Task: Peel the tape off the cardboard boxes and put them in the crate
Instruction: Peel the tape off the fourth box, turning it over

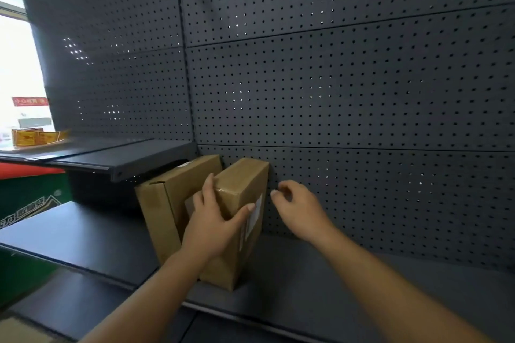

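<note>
Two brown cardboard boxes stand on end on a dark shelf against the pegboard back wall. The right box carries a white label on its side and clear tape along its top edge. My left hand grips this box, fingers on its left face and thumb on its front. The left box stands just behind my left hand, partly tucked under an upper shelf. My right hand hovers just right of the gripped box with fingers curled and apart, holding nothing. No crate is in view.
A dark pegboard wall closes off the back and right. An upper shelf juts out at left above the left box. Yellow-red packets lie on it by the bright window. Green packaging sits lower left.
</note>
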`<state>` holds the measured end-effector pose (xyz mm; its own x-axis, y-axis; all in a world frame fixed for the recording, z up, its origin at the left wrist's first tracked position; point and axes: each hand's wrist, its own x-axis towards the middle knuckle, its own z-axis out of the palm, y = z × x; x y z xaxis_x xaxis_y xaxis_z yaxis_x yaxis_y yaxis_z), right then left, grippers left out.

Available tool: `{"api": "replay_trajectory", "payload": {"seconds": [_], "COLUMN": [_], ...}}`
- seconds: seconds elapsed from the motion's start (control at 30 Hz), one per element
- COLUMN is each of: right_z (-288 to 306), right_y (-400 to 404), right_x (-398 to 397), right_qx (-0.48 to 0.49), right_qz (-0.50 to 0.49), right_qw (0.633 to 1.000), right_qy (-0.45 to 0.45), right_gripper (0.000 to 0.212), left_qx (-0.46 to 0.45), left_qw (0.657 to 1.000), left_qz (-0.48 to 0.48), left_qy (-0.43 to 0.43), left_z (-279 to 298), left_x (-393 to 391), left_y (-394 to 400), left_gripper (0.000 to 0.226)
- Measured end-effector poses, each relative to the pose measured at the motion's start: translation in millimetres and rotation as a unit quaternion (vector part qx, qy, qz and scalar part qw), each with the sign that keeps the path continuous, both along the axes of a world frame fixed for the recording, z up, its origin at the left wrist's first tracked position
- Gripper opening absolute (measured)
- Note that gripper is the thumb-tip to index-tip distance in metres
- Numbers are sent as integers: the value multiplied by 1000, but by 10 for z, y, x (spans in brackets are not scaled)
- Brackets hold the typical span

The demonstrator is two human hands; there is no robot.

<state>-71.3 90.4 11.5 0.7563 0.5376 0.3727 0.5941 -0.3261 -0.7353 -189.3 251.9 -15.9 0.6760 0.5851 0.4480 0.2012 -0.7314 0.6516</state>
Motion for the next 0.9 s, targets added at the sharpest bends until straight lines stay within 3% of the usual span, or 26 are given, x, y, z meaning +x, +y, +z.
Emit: {"api": "replay_trajectory", "payload": {"seconds": [0.23,0.33,0.47,0.57,0.73,0.9], "right_z": [-140,-184,-326,-498,-837,-1153], "right_y": [81,-192,-778,-1272,-1980,-2514], "right_x": [76,199,439,523,576,700], "right_qx": [109,165,211,229,251,246], "right_qz": [47,32,-8,-24,-45,-58], "right_qw": [985,977,965,953,918,913], "right_qy": [128,133,153,195,305,319], "right_gripper": [79,56,52,28,54,53], "left_qx": [-2,46,139,238,327,378], "left_qw": [993,993,981,961,926,900], "left_qz": [19,-34,-93,-127,-185,-216], "left_qy": [-113,-107,-97,-67,-12,6], "left_z": [-173,-216,-299,-431,-715,-924], "left_x": [199,216,343,532,825,1003], "left_y": [-147,-428,-894,-1276,-1971,-2639], "left_gripper": [132,120,104,102,102,109]}}
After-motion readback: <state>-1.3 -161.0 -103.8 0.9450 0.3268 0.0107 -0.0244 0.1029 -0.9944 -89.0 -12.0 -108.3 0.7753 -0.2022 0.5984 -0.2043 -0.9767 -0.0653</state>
